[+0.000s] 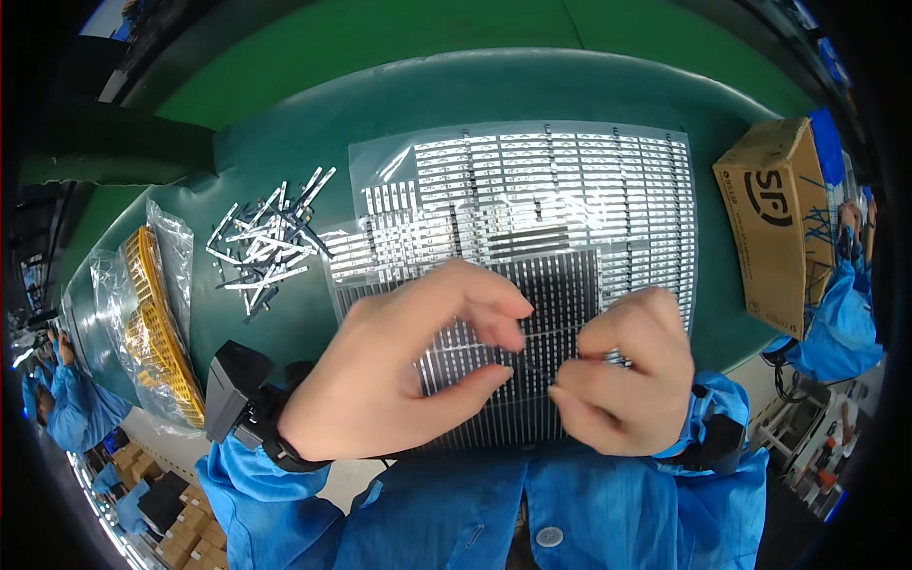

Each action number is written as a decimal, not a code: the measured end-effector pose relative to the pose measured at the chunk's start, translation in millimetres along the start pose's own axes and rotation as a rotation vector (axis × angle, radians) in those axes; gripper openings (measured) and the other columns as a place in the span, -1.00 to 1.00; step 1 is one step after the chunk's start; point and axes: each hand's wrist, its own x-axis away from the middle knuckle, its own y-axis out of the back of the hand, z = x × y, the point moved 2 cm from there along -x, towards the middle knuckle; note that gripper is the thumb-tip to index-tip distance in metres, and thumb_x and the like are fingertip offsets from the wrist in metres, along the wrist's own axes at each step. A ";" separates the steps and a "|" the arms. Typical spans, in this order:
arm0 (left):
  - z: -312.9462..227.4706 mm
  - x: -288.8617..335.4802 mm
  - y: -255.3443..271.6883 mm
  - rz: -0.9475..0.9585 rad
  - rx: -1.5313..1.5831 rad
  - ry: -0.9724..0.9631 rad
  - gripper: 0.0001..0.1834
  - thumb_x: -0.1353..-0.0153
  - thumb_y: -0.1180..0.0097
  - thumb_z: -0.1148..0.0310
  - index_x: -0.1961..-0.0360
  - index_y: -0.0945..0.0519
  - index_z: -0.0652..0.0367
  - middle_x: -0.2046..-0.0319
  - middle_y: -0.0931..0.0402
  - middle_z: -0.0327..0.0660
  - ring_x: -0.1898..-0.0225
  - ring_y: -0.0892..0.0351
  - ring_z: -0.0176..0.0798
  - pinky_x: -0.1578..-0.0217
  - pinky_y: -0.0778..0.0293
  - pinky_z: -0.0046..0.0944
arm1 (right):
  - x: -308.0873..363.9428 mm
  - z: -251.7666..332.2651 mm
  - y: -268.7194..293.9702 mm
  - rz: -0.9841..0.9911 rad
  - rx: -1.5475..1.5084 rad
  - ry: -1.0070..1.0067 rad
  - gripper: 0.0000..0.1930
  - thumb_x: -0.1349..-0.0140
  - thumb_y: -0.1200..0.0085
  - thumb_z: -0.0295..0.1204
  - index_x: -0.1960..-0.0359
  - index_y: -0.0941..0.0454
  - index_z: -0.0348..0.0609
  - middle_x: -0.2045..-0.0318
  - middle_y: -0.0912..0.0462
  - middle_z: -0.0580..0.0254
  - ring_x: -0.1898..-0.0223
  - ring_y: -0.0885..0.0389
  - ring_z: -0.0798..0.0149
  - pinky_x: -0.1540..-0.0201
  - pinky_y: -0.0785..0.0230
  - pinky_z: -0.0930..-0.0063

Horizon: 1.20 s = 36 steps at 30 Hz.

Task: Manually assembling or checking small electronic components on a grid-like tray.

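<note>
My left hand (408, 366) hovers over a sheet of dark narrow strips (560, 280), thumb and fingertips apart, with nothing plainly between them. Close beside it on the right, my right hand (632, 375) is closed, thumb against curled fingers. Whatever it pinches is too thin to make out. Beneath and beyond the hands lie clear plastic sheets (385, 161) carrying rows of small white-and-black strips (532, 161). The dark sheet overlaps their near part, and my hands hide some of it. To the left lies a loose, tangled pile of similar strips (266, 242).
A yellow plastic basket (157, 323) wrapped in clear film stands at the table's left. A brown cardboard box (765, 228) with dark thin strips at its side sits on the right edge. Other people in blue sleeves (836, 323) show at both sides. The tabletop (313, 123) is green.
</note>
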 end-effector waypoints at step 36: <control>49.6 -43.4 26.6 -0.109 -1.105 -0.649 -0.67 0.30 -0.27 0.25 0.36 -0.78 -0.21 0.34 -0.50 -0.43 0.41 -0.34 -0.38 0.45 -0.41 -0.35 | -18.7 -70.4 -16.8 -0.088 -0.076 -0.442 -0.89 0.21 -0.20 -0.35 0.64 -0.54 -0.03 0.45 -0.40 0.26 0.37 -0.22 0.30 0.32 -0.02 0.47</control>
